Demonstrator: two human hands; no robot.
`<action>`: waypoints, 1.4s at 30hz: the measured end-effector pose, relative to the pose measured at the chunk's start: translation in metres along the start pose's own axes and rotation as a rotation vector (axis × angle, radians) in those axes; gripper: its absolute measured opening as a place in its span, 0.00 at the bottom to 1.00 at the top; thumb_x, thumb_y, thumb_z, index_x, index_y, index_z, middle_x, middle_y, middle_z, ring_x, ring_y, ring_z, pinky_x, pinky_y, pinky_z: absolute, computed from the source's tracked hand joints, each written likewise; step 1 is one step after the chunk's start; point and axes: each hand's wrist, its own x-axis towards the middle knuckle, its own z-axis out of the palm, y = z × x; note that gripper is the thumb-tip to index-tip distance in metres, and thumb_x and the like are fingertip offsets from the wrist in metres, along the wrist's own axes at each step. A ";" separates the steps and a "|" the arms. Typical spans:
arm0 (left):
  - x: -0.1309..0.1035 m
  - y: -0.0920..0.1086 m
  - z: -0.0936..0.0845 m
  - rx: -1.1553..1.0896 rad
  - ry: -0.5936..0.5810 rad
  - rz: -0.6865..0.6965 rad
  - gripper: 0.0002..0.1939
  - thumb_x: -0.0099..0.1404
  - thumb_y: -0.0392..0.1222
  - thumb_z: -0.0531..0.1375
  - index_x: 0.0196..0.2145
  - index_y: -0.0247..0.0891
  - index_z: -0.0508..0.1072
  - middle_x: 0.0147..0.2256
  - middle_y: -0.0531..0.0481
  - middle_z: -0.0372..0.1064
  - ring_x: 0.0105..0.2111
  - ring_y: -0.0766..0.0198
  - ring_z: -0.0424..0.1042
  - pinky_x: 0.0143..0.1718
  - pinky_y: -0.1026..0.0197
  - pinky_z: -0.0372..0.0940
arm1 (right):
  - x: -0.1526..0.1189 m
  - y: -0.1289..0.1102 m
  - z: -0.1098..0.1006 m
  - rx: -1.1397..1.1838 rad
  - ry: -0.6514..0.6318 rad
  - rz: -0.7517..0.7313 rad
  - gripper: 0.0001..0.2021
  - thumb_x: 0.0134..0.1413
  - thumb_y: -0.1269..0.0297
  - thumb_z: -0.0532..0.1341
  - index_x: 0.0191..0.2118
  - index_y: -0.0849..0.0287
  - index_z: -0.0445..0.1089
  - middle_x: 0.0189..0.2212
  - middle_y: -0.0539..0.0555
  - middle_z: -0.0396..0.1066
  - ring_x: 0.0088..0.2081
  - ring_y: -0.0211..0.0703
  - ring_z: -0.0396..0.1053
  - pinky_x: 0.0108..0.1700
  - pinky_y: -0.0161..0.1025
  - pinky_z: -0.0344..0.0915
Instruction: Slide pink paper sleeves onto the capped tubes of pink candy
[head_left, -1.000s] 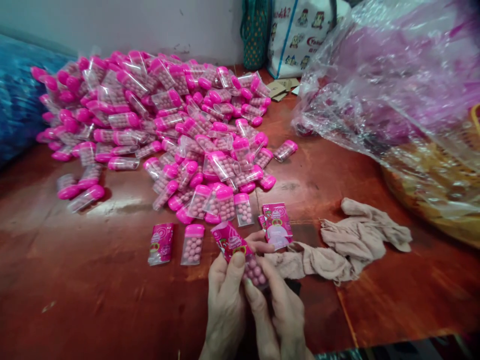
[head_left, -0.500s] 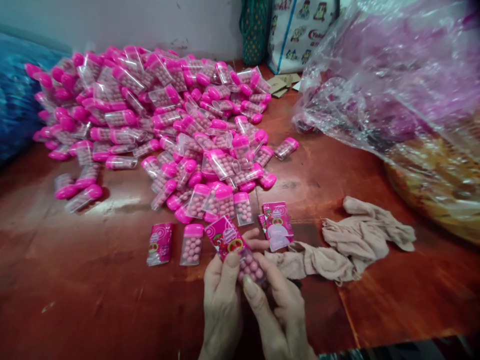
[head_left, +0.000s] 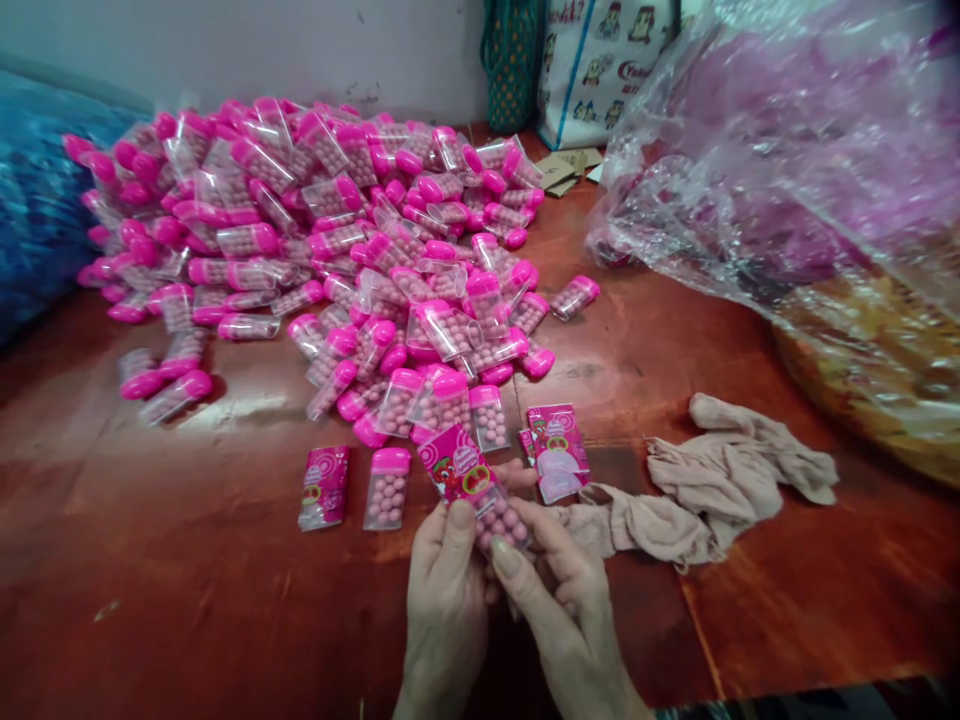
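Between my two hands I hold a small clear candy container (head_left: pixel 501 522) of pink balls, tilted, with a printed pink sleeve (head_left: pixel 463 468) over its upper end. My left hand (head_left: pixel 448 590) grips its left side, thumb on the front near the sleeve's lower edge. My right hand (head_left: pixel 562 590) pinches the bottom end between thumb and fingers. The cap is hidden under the sleeve. Just left of my hands stands or lies a pink-capped candy container (head_left: pixel 387 490), beside a flat pink sleeve (head_left: pixel 324 487). More printed sleeves (head_left: pixel 556 452) lie beyond my right hand.
A large heap of pink-capped containers (head_left: pixel 300 215) covers the back left of the red-brown table (head_left: pixel 187 600). A crumpled beige cloth (head_left: pixel 712 490) lies right. Clear plastic bags (head_left: pixel 787 160) rest over a yellowish tray (head_left: pixel 847 370). A blue bag (head_left: pixel 37 200) stands left.
My left thumb has shifted slightly down and left, and the sleeve's print shows a little more. Both hands keep hold of the container. The whole view has moved slightly.
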 end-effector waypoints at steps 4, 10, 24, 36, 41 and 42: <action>-0.001 -0.004 0.004 0.005 -0.071 0.013 0.13 0.62 0.43 0.57 0.39 0.34 0.76 0.35 0.42 0.76 0.34 0.58 0.74 0.36 0.61 0.68 | -0.009 0.008 0.007 -0.043 0.142 -0.041 0.18 0.55 0.59 0.59 0.50 0.57 0.68 0.40 0.59 0.75 0.39 0.51 0.74 0.34 0.41 0.74; 0.000 -0.004 0.007 -0.004 -0.105 0.002 0.13 0.63 0.42 0.56 0.41 0.34 0.76 0.39 0.41 0.75 0.42 0.54 0.72 0.44 0.57 0.65 | -0.004 0.003 0.003 -0.200 0.049 -0.131 0.17 0.57 0.63 0.56 0.52 0.58 0.65 0.41 0.59 0.74 0.39 0.49 0.73 0.36 0.40 0.73; -0.011 -0.001 0.000 0.574 -0.034 0.290 0.13 0.58 0.46 0.60 0.39 0.40 0.78 0.26 0.51 0.74 0.27 0.62 0.70 0.31 0.66 0.64 | 0.036 -0.047 -0.014 0.103 -0.119 0.022 0.10 0.56 0.58 0.58 0.29 0.58 0.69 0.22 0.46 0.64 0.23 0.35 0.61 0.25 0.32 0.61; -0.006 -0.008 -0.006 0.161 -0.145 -0.050 0.17 0.57 0.52 0.60 0.23 0.35 0.69 0.15 0.58 0.56 0.14 0.74 0.55 0.14 0.72 0.50 | 0.036 -0.034 -0.001 0.358 -0.166 0.303 0.12 0.48 0.56 0.65 0.30 0.59 0.67 0.15 0.43 0.63 0.11 0.31 0.62 0.10 0.26 0.60; -0.004 -0.012 -0.009 0.110 -0.334 -0.099 0.12 0.60 0.46 0.60 0.39 0.37 0.71 0.23 0.53 0.65 0.20 0.71 0.63 0.20 0.70 0.57 | 0.041 -0.037 -0.006 0.358 -0.021 0.362 0.16 0.49 0.51 0.62 0.26 0.61 0.65 0.11 0.42 0.60 0.07 0.28 0.56 0.06 0.24 0.53; -0.004 -0.012 -0.009 0.132 -0.365 -0.115 0.10 0.61 0.44 0.59 0.39 0.37 0.71 0.24 0.52 0.66 0.21 0.71 0.63 0.22 0.70 0.59 | 0.042 -0.038 -0.007 0.367 -0.002 0.362 0.16 0.48 0.51 0.63 0.25 0.61 0.65 0.11 0.43 0.61 0.07 0.28 0.55 0.06 0.24 0.53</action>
